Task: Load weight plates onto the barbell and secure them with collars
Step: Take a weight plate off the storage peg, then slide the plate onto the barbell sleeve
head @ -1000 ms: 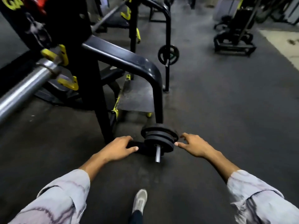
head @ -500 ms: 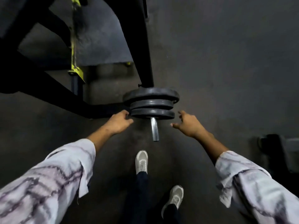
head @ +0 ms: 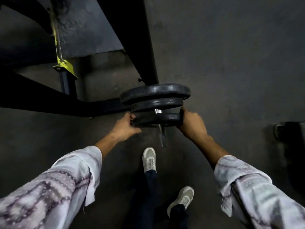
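Three black weight plates hang on a short steel storage peg (head: 162,136) that sticks out from the rack's black post. The nearest plate (head: 158,119) has slid toward me along the peg, leaving a gap to the middle plate (head: 156,103) and the largest back plate (head: 155,92). My left hand (head: 126,128) grips the nearest plate's left edge. My right hand (head: 191,124) grips its right edge. No barbell or collar shows in the head view.
The black rack frame (head: 145,47) with a yellow bracket (head: 66,66) rises behind the plates. My two grey shoes (head: 149,159) stand on the dark rubber floor just below the peg. Dark equipment (head: 292,141) sits at the right edge.
Both hands closed in from beside the plates and took hold of the nearest plate's edges. That plate has slid toward me, away from the other two. The camera tilted further down.
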